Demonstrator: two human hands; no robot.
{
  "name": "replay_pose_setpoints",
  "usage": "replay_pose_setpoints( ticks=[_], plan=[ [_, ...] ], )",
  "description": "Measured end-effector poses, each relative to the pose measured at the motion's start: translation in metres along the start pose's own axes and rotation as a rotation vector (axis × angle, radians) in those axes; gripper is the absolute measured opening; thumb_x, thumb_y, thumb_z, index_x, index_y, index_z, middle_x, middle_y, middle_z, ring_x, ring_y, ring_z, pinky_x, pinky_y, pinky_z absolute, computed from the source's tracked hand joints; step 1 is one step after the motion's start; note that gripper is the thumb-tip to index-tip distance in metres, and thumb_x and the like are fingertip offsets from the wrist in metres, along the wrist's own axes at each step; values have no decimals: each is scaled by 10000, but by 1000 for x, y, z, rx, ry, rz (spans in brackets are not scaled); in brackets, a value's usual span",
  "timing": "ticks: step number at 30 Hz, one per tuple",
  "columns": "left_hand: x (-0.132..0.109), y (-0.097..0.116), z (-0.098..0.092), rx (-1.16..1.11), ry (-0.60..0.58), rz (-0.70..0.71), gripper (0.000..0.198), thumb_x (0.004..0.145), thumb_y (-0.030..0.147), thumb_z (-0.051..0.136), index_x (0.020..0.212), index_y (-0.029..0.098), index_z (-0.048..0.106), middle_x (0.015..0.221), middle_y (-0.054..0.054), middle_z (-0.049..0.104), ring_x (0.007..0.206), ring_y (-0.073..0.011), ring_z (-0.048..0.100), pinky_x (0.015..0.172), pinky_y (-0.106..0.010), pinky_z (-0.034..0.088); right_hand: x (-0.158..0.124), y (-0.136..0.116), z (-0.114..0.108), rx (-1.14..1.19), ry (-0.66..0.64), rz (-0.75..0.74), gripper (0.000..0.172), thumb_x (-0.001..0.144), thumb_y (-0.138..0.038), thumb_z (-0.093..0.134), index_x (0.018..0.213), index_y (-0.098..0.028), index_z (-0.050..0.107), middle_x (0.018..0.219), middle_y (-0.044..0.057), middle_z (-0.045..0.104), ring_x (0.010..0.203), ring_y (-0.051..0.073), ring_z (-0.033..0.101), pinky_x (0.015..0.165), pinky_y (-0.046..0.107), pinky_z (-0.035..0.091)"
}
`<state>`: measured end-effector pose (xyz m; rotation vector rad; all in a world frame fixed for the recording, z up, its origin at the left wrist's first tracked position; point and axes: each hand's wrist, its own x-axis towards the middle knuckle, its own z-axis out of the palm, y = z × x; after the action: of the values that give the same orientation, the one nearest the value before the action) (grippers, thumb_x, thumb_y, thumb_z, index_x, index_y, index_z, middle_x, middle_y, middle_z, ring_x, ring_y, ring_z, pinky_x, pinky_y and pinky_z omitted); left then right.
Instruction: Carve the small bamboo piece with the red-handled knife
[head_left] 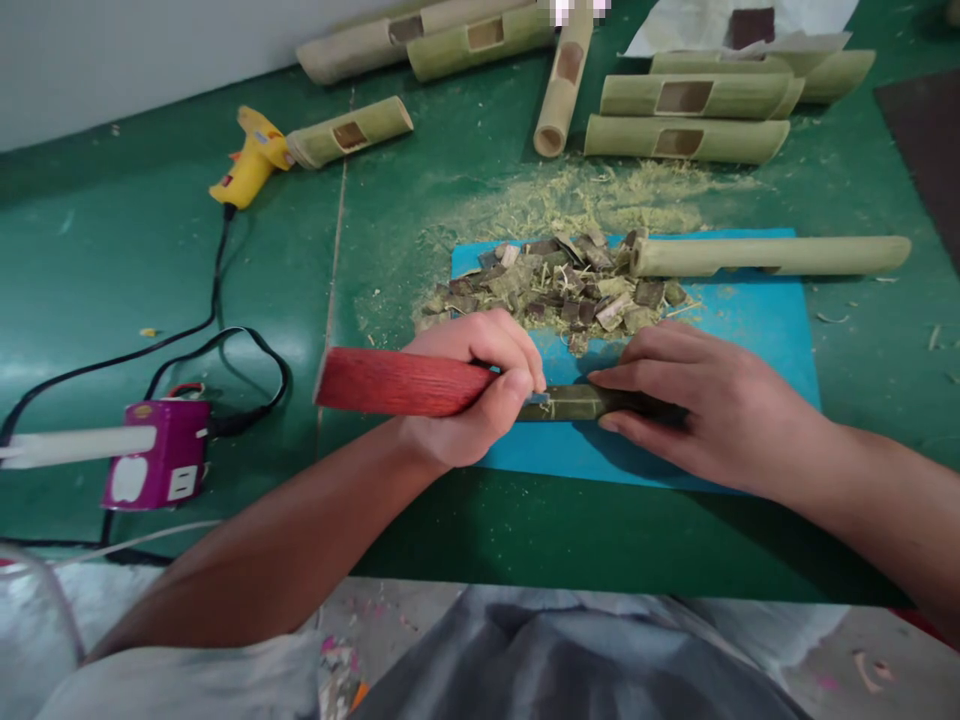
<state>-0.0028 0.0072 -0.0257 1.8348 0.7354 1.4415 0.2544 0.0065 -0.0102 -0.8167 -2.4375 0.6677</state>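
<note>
My left hand (487,385) is wrapped round a chisel with a thick red wooden handle (401,382). Its short metal blade meets the top of a dark green bamboo tube (574,402), where pale scored lines show. My right hand (697,400) pinches the same tube farther right, fingers on the far side and thumb on the near side. The tube lies on a blue sheet (757,330). Both ends of the tube are hidden by my hands. Just beyond them is a heap of bamboo chips and shavings (570,285).
A whole bamboo tube (772,256) lies behind the chips. Several tubes with cut windows (686,138) rest at the back. On the left are a yellow glue gun (255,160) touching a short tube (352,133), black cables, and a purple power block (159,455) on the green table (262,270).
</note>
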Motion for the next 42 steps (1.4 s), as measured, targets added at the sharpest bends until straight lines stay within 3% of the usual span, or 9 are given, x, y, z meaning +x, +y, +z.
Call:
replay_pose_setpoints(
  ticks=[5, 13, 28, 33, 38, 42],
  plan=[
    [1, -1, 1, -5, -5, 4, 260, 1019, 346, 721, 804, 209, 669, 754, 2, 768, 650, -102, 724, 582, -215, 572, 0, 1, 1, -2, -6, -1, 227, 1068, -293, 658, 1169, -159, 811, 959, 92, 749, 857, 232, 692, 734, 360, 552],
    [5, -1, 2, -24, -11, 33, 235, 1016, 291, 709, 807, 190, 676, 748, -4, 755, 694, -104, 744, 631, -204, 593, 0, 0, 1, 2, -4, -6, 246, 1056, -275, 673, 1168, -111, 819, 959, 108, 752, 864, 254, 698, 732, 383, 559],
    [9, 2, 3, 9, -18, 24, 298, 1027, 355, 711, 776, 200, 671, 706, 14, 741, 621, -89, 708, 557, -191, 554, 0, 1, 0, -3, -25, 14, 249, 1062, -307, 660, 1178, -152, 817, 970, 105, 758, 891, 257, 704, 742, 376, 547],
    [15, 19, -1, 175, -156, -27, 292, 996, 244, 722, 714, 214, 651, 681, 15, 735, 637, -120, 718, 608, -243, 597, -1, -2, -1, -97, -12, -36, 279, 1088, -301, 615, 1212, -127, 794, 988, 119, 769, 875, 253, 703, 755, 385, 565],
    [14, 28, 2, 238, -37, -134, 151, 932, 184, 756, 800, 219, 690, 790, 6, 790, 707, -133, 754, 660, -267, 639, -1, -7, 0, -205, -25, -25, 294, 1107, -299, 580, 1264, -150, 779, 1042, 128, 787, 893, 255, 720, 758, 386, 571],
    [14, 24, 8, 296, 7, -176, 201, 910, 197, 778, 756, 216, 651, 723, 24, 746, 646, -118, 707, 613, -263, 606, 0, -11, 3, -243, 24, -65, 289, 1105, -273, 577, 1227, -122, 792, 966, 114, 769, 823, 243, 709, 704, 370, 563]
  ],
)
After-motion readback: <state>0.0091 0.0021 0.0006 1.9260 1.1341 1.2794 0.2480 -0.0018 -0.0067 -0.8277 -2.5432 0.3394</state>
